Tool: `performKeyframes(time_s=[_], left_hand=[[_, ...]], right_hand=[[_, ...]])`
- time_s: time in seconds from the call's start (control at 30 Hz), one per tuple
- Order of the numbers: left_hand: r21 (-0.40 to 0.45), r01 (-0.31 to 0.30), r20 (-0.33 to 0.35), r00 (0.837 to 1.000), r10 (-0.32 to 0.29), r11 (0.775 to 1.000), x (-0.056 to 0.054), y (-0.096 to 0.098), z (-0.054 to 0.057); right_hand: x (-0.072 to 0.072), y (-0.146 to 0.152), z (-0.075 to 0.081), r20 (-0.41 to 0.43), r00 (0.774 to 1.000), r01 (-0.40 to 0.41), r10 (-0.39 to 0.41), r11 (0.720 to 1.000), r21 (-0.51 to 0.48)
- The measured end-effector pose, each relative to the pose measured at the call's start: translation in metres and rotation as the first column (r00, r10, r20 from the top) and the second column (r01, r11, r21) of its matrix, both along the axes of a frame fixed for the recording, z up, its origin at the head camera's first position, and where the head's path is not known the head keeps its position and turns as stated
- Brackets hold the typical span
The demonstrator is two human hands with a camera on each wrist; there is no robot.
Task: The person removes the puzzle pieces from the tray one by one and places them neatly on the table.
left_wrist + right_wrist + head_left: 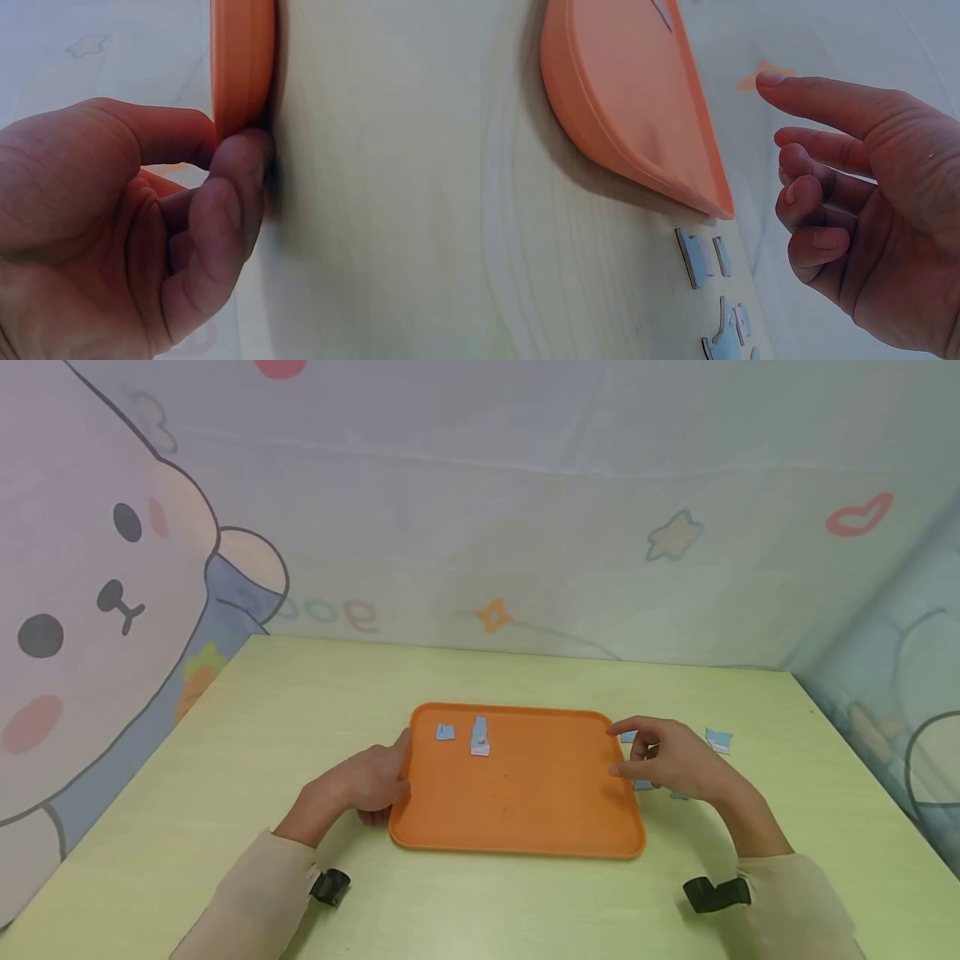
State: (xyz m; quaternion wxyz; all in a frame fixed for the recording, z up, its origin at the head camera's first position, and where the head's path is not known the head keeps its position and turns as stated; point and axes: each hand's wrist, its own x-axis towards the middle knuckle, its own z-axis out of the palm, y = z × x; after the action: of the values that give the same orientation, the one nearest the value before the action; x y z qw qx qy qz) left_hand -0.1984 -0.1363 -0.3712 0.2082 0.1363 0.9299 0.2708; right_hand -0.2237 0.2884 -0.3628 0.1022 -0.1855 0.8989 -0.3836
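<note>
My left hand (371, 781) grips the left edge of an orange tray (555, 793). In the left wrist view, the thumb lies at the tray's rim (244, 67) and bent fingers (219, 217) reach under it. On the tray's upper left lie a small blue puzzle piece (446, 732) and a taller blue-and-pink piece or joined pair (480, 737). The right hand (678, 760) hovers by the tray's right edge, holding nothing, thumb and forefinger apart. In the right wrist view it hangs above the table, clear of the rim, with several blue puzzle pieces (694, 259) below.
A light yellow-green table (510, 910) carries everything. Right of the tray lie loose pieces, one (718, 741) farther out and others (643, 785) partly hidden by the right hand. A printed cloth (480, 510) hangs behind the table's far edge.
</note>
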Motion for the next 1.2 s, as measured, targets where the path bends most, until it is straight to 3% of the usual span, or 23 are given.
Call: performKeyframes(time_s=[0.33, 0.5, 1.2], left_hand=[[-0.008, -0.006, 0.007, 1.000, 0.006, 1.000, 0.001, 0.001, 0.002], [-0.005, -0.001, 0.002, 1.000, 0.002, 1.000, 0.000, 0.000, 0.001], [0.000, -0.004, 0.001, 1.000, 0.004, 1.000, 0.000, 0.001, -0.001]], right_hand=[[0.003, -0.012, 0.004, 0.003, 1.000, 0.002, -0.002, 1.000, 0.003], [0.001, -0.022, 0.004, -0.033, 0.999, -0.020, 0.019, 1.000, -0.006], [-0.012, -0.086, -0.002, -0.029, 0.996, -0.079, 0.080, 0.996, 0.034]])
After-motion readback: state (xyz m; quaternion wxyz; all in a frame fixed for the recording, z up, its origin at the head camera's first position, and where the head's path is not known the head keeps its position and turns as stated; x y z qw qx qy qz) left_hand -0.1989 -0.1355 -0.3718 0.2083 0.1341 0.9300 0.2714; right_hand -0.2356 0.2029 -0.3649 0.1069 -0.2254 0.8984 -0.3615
